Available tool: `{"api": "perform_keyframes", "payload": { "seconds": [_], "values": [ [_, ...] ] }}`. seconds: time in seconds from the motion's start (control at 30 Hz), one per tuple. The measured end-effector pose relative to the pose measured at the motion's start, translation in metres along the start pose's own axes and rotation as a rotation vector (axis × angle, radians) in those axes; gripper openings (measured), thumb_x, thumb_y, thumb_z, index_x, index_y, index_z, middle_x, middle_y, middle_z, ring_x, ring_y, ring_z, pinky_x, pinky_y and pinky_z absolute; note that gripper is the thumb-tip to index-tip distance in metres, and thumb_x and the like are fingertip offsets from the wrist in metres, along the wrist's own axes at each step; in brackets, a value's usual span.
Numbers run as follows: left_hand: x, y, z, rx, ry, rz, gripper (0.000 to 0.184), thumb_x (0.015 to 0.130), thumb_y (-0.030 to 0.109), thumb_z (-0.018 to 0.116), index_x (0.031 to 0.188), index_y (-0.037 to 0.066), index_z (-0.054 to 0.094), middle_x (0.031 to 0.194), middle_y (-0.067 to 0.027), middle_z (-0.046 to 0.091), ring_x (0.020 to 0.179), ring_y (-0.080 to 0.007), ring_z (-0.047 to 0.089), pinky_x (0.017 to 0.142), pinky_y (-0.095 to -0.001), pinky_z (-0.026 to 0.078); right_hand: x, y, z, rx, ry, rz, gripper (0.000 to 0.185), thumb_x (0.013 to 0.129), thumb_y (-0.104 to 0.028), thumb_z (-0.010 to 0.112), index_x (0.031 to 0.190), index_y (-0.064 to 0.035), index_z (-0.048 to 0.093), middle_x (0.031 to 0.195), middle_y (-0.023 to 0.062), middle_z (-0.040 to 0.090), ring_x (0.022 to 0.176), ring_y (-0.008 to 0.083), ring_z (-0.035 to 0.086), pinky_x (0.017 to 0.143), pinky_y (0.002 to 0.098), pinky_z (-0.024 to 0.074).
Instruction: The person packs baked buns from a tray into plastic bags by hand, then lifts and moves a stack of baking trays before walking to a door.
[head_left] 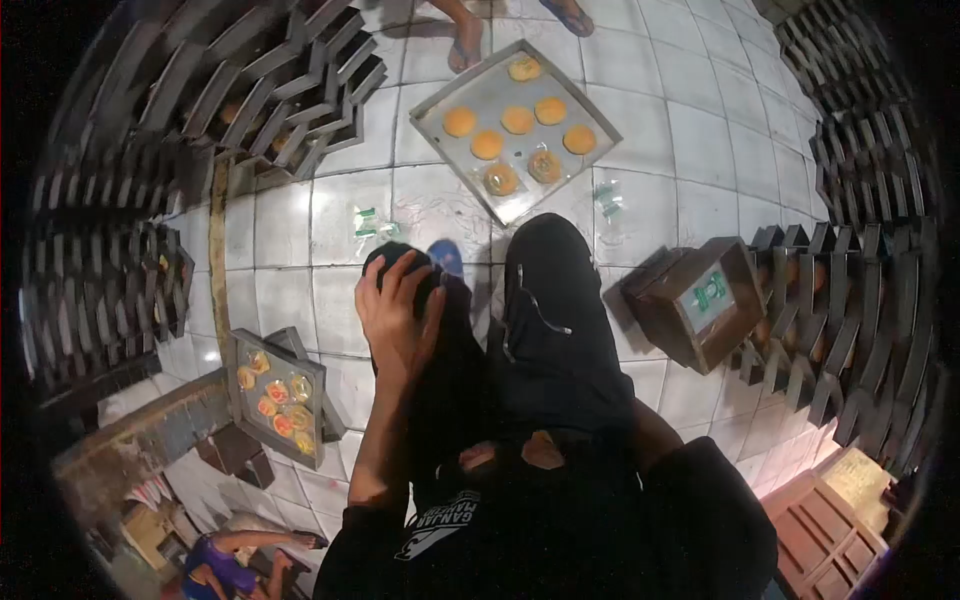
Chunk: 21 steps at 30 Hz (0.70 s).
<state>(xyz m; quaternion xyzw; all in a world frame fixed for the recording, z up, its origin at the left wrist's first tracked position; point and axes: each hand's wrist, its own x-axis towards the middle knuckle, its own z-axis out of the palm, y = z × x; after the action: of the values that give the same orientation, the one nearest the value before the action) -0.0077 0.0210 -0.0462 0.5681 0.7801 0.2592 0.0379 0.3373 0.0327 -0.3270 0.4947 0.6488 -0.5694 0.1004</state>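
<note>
My left hand (396, 308) rests on my left knee, its fingers spread and bent over the black trousers (565, 300), holding nothing. My right forearm (652, 432) runs down beside my right thigh, and the hand itself is hidden there. On the tiles in front of my knees is a metal tray (450, 92) with several round golden buns (517, 120). Two buns at its near side are in clear plastic, like this wrapped bun (501, 180). Green-printed plastic wrappers (368, 222) lie on the floor by my left knee, with another wrapper (608, 198) to the tray's right.
A brown box (650, 300) with green-printed plastic on top stands at right. Stacked dark trays (840, 310) line both sides. Another tray (318, 395) of topped, wrapped buns is at lower left. Another person's feet (467, 42) are beyond the tray; a person in purple (225, 565) sits lower left.
</note>
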Motion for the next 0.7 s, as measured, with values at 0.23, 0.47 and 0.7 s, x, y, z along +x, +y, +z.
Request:
{"api": "perform_keyframes", "payload": {
  "seconds": [0.23,0.47,0.7],
  "values": [
    [0.058,-0.023,0.030,0.021,-0.309,-0.152,0.031,0.086,0.024,0.074,0.113,0.011,0.069,0.131,-0.0060,0.062,0.133,-0.0343,0.047,0.111,-0.0523,0.030,-0.044,0.093,0.006,0.027,-0.033,0.326,0.043,0.091,-0.036,0.066,0.113,0.0004,0.067,0.106,0.0255,0.070,0.100,0.0374,0.069,0.085,0.0457,0.0537],
    [0.094,-0.032,0.024,0.000,-0.522,-0.177,0.031,0.084,0.027,0.075,0.110,0.010,0.068,0.127,-0.0076,0.063,0.127,-0.0336,0.051,0.108,-0.0528,0.032,-0.098,0.078,0.023,0.128,-0.020,0.455,0.042,0.090,-0.038,0.066,0.109,-0.0006,0.069,0.103,0.0249,0.070,0.097,0.0377,0.069,0.082,0.0465,0.0541],
    [0.061,-0.021,-0.007,-0.168,-0.629,-0.183,0.038,0.087,0.026,0.069,0.119,0.007,0.065,0.121,-0.0175,0.065,0.115,-0.0394,0.058,0.100,-0.0497,0.043,-0.169,-0.038,-0.042,0.762,0.202,0.589,0.027,0.097,-0.032,0.062,0.110,-0.0103,0.072,0.101,0.0141,0.072,0.090,0.0322,0.069,0.081,0.0428,0.0558]
  ]
}}
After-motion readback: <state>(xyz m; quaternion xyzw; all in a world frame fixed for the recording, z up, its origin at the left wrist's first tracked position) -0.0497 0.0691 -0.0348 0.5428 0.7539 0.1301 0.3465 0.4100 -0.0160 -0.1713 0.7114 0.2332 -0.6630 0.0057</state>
